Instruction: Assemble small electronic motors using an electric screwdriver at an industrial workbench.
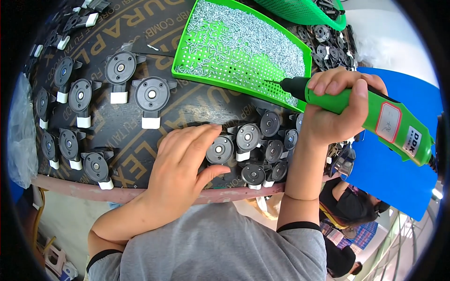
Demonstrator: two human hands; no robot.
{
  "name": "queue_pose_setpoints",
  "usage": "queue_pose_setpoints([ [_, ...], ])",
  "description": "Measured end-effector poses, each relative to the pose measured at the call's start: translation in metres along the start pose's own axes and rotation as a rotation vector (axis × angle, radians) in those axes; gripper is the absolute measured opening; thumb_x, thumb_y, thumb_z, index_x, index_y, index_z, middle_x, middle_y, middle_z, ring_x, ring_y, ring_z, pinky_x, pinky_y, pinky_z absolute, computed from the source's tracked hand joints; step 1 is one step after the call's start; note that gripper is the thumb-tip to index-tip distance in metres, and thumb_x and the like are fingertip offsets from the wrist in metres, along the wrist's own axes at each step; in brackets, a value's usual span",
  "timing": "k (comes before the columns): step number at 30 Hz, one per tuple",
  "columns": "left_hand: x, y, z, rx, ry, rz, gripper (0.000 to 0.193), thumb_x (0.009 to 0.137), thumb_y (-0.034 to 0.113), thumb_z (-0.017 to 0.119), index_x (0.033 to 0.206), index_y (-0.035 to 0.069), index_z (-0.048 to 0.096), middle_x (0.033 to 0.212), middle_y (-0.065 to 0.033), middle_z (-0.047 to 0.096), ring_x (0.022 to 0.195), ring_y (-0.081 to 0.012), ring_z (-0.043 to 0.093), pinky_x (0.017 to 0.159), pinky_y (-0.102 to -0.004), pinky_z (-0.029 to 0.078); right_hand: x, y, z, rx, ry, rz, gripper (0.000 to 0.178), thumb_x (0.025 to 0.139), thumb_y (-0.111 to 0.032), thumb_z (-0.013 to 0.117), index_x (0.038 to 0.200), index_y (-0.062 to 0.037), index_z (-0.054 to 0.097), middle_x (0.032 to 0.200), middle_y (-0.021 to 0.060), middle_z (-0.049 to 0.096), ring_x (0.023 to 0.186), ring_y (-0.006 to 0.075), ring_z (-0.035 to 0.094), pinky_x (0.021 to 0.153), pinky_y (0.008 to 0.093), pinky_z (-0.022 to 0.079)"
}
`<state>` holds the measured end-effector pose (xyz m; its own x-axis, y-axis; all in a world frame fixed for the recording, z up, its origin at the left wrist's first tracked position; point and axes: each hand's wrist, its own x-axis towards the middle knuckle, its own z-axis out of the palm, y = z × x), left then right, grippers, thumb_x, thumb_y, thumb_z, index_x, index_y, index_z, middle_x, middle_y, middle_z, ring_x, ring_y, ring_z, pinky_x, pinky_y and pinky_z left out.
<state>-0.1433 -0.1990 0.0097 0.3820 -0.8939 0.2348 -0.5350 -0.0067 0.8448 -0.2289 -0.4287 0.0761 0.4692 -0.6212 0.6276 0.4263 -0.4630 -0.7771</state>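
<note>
Right hand (340, 103) grips screwdriver (388, 122); left hand (180, 159) around disc (219, 150).

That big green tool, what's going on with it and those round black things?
The person's right hand grips a green-and-black power screwdriver, its black nose pointing over a green plastic tray of small silvery metal screws. The left hand curves, open, around a round black plastic part; whether it touches is hard to tell. More such parts, many with white tabs, lie to both sides on the dark tabletop.

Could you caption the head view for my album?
Green driver in the right grip, tip at a tray of screws; left grip beside a black disc.
</note>
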Motion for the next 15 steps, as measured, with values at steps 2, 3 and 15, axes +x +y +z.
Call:
queue_pose_setpoints([
  [2,0.000,-0.001,0.000,0.003,-0.009,0.008,0.065,0.077,0.024,0.080,0.131,0.001,0.055,0.125,-0.0146,0.061,0.111,-0.0339,0.059,0.096,-0.0462,0.044,-0.001,0.000,-0.002,-0.033,-0.030,-0.020,0.020,0.096,-0.018,0.049,0.115,-0.0113,0.049,0.065,0.0080,0.052,0.053,0.0196,0.051,0.051,0.0351,0.047],
  [3,-0.001,-0.001,-0.001,0.004,-0.009,0.007,0.065,0.077,0.024,0.080,0.131,0.001,0.055,0.125,-0.0146,0.061,0.111,-0.0339,0.059,0.096,-0.0462,0.044,-0.001,0.001,-0.001,-0.032,-0.030,-0.019,0.020,0.096,-0.018,0.049,0.115,-0.0113,0.049,0.065,0.0080,0.052,0.053,0.0196,0.051,0.051,0.0351,0.047],
  [15,-0.001,-0.001,-0.002,0.013,0.005,0.015,0.058,0.077,0.018,0.079,0.129,0.002,0.058,0.122,-0.0127,0.060,0.110,-0.0332,0.058,0.096,-0.0449,0.044,-0.043,-0.103,0.028,0.180,-0.397,0.019,0.024,0.095,-0.014,0.057,0.114,-0.0032,0.048,0.074,0.0082,0.056,0.057,0.0191,0.058,0.049,0.0287,0.054],
])
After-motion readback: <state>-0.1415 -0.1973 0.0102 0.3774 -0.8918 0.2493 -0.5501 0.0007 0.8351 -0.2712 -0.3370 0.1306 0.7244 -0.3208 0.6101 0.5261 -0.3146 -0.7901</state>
